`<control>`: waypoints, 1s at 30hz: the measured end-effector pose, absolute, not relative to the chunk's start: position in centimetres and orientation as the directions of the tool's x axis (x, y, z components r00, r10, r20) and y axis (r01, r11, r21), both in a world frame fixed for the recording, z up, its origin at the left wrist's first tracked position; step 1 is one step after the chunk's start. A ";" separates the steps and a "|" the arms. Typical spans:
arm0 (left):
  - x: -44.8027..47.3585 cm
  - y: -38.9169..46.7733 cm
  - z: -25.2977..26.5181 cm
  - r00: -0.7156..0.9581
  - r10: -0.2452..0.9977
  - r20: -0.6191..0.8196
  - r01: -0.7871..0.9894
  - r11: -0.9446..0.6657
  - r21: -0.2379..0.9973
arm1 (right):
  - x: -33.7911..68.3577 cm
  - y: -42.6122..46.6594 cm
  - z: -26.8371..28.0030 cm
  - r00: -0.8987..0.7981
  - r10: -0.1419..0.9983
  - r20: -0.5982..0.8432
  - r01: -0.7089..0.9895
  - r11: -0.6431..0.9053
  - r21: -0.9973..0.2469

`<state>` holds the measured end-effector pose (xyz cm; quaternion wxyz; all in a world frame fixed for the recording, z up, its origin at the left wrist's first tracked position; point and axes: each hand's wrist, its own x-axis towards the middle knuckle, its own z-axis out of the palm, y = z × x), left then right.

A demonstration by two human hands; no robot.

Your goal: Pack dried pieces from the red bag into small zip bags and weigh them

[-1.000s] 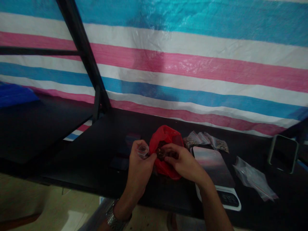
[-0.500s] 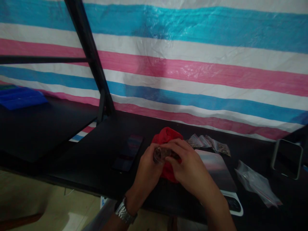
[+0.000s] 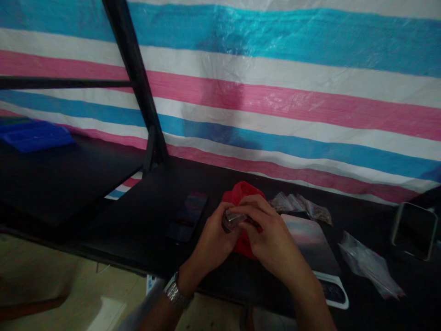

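Over a red bag (image 3: 244, 189) on the black table, my two hands meet around a small clear plastic bag (image 3: 234, 219) with dark brown contents. My left hand (image 3: 215, 236) is closed around its left side. The fingers and thumb of my right hand (image 3: 268, 226) pinch it from the right. Much of the small bag is hidden by my fingers. Just right of my hands lies a flat digital scale (image 3: 312, 241), partly covered by my right forearm. Several filled zip bags (image 3: 317, 211) lie behind the scale.
A stack of clear zip bags (image 3: 367, 266) lies right of the scale. One dark phone (image 3: 189, 216) lies left of my hands; another phone-like device (image 3: 415, 232) is at far right. A black frame post (image 3: 138, 78) rises at left, before a striped sheet (image 3: 275, 101).
The fingers of my right hand have shifted left over the small bag's top, which now looks flatter and more folded. The whole view has shifted slightly.
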<state>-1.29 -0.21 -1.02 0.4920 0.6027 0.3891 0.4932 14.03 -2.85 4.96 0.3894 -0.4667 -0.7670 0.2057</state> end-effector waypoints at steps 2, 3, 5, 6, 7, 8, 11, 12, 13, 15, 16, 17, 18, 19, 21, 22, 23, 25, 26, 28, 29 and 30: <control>-1.5 0.0 -0.8 0.207 0.959 0.193 -0.029 -0.192 0.981 | 14.1 -2.9 4.9 -0.251 0.880 0.403 0.555 0.472 -0.685; -1.6 0.1 -0.7 0.196 0.963 0.186 -0.027 -0.184 0.983 | 14.1 -2.9 4.9 -0.246 0.882 0.403 0.562 0.468 -0.682; -1.7 0.1 -0.6 0.189 0.965 0.182 -0.013 -0.183 0.983 | 14.1 -3.0 4.9 -0.259 0.879 0.400 0.577 0.473 -0.666; -1.7 0.1 -0.6 0.198 0.962 0.189 -0.005 -0.192 0.981 | 14.0 -3.0 4.9 -0.275 0.877 0.395 0.583 0.478 -0.656; -1.7 0.0 -0.7 0.211 0.957 0.200 0.006 -0.206 0.979 | 13.9 -3.0 4.9 -0.291 0.875 0.386 0.594 0.482 -0.644; -1.7 0.0 -0.7 0.226 0.951 0.211 0.016 -0.220 0.975 | 13.9 -3.0 4.9 -0.304 0.876 0.374 0.610 0.480 -0.630; -1.6 -0.3 -1.2 0.265 0.934 0.239 0.028 -0.255 0.966 | 13.6 -3.1 5.1 -0.308 0.892 0.331 0.680 0.450 -0.579; -1.6 -0.3 -1.3 0.278 0.928 0.248 0.026 -0.265 0.964 | 13.5 -3.1 5.2 -0.306 0.896 0.322 0.698 0.441 -0.565; -1.6 -0.4 -1.4 0.292 0.922 0.256 0.020 -0.273 0.962 | 13.5 -3.1 5.3 -0.306 0.897 0.319 0.708 0.438 -0.554; -1.7 -0.4 -1.5 0.312 0.913 0.264 -0.003 -0.277 0.961 | 13.4 -3.2 5.3 -0.314 0.892 0.327 0.708 0.449 -0.546; -1.7 -0.4 -1.5 0.317 0.911 0.265 -0.018 -0.273 0.962 | 13.4 -3.2 5.3 -0.316 0.887 0.337 0.702 0.458 -0.545; -1.8 -0.4 -1.4 0.319 0.911 0.261 -0.033 -0.264 0.964 | 13.4 -3.3 5.3 -0.317 0.882 0.349 0.696 0.466 -0.546; -1.8 -0.3 -1.3 0.320 0.912 0.256 -0.043 -0.256 0.966 | 13.4 -3.3 5.2 -0.317 0.878 0.360 0.687 0.474 -0.550; -1.9 -0.3 -1.2 0.323 0.911 0.254 -0.046 -0.253 0.966 | 13.4 -3.3 5.2 -0.313 0.874 0.371 0.676 0.479 -0.560; -2.0 -0.2 -0.9 0.319 0.910 0.264 -0.031 -0.269 0.963 | 13.6 -3.2 5.2 -0.272 0.872 0.406 0.642 0.479 -0.599; -2.1 -0.1 -0.8 0.305 0.912 0.275 -0.015 -0.284 0.959 | 13.9 -3.2 5.3 -0.232 0.872 0.432 0.622 0.474 -0.623; -2.3 0.0 -0.6 0.282 0.915 0.290 0.000 -0.302 0.953 | 14.4 -3.1 5.4 -0.173 0.870 0.461 0.603 0.464 -0.649; -2.7 0.3 -0.4 0.206 0.924 0.323 0.017 -0.334 0.943 | 15.7 -2.9 5.6 -0.015 0.856 0.516 0.573 0.430 -0.697; -3.0 0.4 -0.3 0.150 0.929 0.337 0.018 -0.344 0.939 | 16.4 -2.8 5.6 0.065 0.846 0.529 0.562 0.407 -0.720; -3.5 0.6 -0.1 0.010 0.929 0.371 0.005 -0.371 0.929 | 17.9 -2.5 5.2 0.179 0.845 0.504 0.550 0.339 -0.763; -3.6 0.5 0.0 -0.059 0.917 0.395 -0.006 -0.396 0.918 | 18.5 -2.3 4.8 0.200 0.859 0.471 0.552 0.299 -0.779; -3.7 0.4 0.0 -0.117 0.896 0.427 -0.015 -0.432 0.902 | 18.9 -2.1 4.2 0.201 0.878 0.435 0.563 0.260 -0.784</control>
